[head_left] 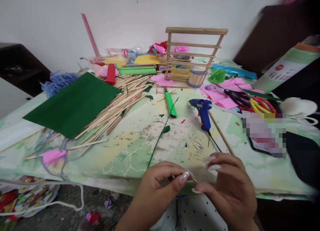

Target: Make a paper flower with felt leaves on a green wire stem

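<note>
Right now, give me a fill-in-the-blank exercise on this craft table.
1. The glue gun on the table is coloured ____.
2. The large flat paper sheet beside the pile of wooden sticks is ____.
3. The left hand and right hand meet at the near end of a thin green ____.
4. The orange-handled scissors lie on ____ paper.

Missing words: blue; green; stem; pink

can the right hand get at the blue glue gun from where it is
Probably yes: the glue gun lies just beyond the right hand with bare table between, though both hands pinch something small.
</note>
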{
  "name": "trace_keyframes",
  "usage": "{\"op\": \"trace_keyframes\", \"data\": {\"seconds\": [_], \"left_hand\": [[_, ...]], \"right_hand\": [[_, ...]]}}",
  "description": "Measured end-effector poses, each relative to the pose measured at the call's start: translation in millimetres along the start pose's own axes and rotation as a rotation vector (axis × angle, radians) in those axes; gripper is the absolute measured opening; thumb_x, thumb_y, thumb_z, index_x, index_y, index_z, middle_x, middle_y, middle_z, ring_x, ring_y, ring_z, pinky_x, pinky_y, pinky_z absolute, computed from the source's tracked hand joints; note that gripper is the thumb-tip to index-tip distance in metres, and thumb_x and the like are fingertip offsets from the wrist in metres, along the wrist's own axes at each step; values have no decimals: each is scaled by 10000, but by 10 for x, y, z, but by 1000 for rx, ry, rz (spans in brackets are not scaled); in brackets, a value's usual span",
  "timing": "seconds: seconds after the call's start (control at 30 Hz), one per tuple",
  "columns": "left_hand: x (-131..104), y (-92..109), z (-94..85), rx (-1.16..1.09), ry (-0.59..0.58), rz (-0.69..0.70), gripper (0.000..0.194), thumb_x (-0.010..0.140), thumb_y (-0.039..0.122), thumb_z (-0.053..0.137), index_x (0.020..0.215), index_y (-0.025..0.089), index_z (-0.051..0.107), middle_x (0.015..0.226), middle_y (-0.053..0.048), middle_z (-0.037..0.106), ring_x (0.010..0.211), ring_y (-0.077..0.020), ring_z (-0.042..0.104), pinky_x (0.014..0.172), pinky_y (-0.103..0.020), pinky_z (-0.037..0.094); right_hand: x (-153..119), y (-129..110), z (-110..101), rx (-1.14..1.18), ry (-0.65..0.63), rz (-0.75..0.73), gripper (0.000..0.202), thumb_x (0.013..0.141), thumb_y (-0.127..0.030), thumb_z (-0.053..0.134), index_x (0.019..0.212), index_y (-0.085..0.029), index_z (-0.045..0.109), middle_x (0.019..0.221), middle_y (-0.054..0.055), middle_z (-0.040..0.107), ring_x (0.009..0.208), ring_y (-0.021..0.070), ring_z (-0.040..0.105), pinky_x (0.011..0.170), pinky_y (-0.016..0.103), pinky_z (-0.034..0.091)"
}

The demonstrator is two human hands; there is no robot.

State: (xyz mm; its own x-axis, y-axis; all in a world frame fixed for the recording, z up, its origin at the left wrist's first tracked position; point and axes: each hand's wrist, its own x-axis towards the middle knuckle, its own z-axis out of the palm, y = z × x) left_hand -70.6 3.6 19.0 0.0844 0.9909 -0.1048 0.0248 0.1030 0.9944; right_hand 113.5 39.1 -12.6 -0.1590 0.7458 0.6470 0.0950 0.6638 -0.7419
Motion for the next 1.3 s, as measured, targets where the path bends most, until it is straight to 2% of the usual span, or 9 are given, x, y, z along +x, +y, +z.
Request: {"op": "trace_keyframes", "data": {"seconds": [0.2,0.37,0.53,0.63,0.73,0.87,1.0,1.17,1.3], "left_hand": [[-35,40,-34,180,-196,126,163,900,292,628,974,241,764,929,-15,771,883,-152,678,822,-248,476],[-34,109,-53,559,-396,260,161,898,303,625,838,184,715,815,-19,739,772,-158,656,728,-245,447],[-13,101,-7,425,-516,344,447,1000,408,372,718,172,626,681,-30,657,663,-133,588,643,-227,434],[-31,67,24,338,-453,365,399,1003,360,370,726,176,589,697,-36,632,682,-132,573,674,-229,443],[-48,31,32,240,-298,345,317,987,283,409,717,180,541,695,-20,587,663,-116,542,646,-217,436],[-28,3,28,174,-131,337,252,958,221,477,725,180,563,692,-8,586,673,-109,547,662,-219,437],[-6,-7,74,204,-103,319,121,908,201,579,798,181,625,760,-14,635,732,-121,581,704,-231,454],[-11,-12,155,227,-120,335,57,898,175,599,868,178,648,864,-34,695,832,-136,630,776,-236,472],[-5,-5,155,286,-70,374,54,901,180,599,878,182,647,853,-26,693,797,-129,621,741,-222,461]], "right_hand": [[42,42,-100,-96,-127,-82,635,688,-210,851,1230,-266,525,1109,55,496,1006,230,521,883,404,463],[51,34,-181,-149,-356,-68,599,766,-382,778,1274,-255,487,1165,83,494,1073,237,525,889,368,508],[41,2,-194,-79,-370,-33,620,754,-460,759,1279,-266,492,1155,94,501,1053,249,541,877,386,532],[26,-2,-196,-49,-312,-31,667,713,-467,783,1285,-266,505,1148,100,516,1043,265,542,874,424,521],[14,-10,-167,5,-197,3,598,696,-407,818,1220,-282,559,1078,86,556,977,262,561,817,434,519],[44,-64,-36,447,3,255,289,799,-429,729,998,-269,592,818,28,531,731,197,535,606,331,483],[97,-132,111,919,-28,579,232,902,-483,484,899,-256,532,695,2,398,600,177,426,529,315,434],[98,-176,240,1007,24,711,149,894,-393,457,820,-265,450,645,-28,247,588,187,350,543,309,412],[79,-197,327,1007,62,777,211,899,-374,447,740,-249,387,654,-32,237,579,172,321,582,309,405]]}}
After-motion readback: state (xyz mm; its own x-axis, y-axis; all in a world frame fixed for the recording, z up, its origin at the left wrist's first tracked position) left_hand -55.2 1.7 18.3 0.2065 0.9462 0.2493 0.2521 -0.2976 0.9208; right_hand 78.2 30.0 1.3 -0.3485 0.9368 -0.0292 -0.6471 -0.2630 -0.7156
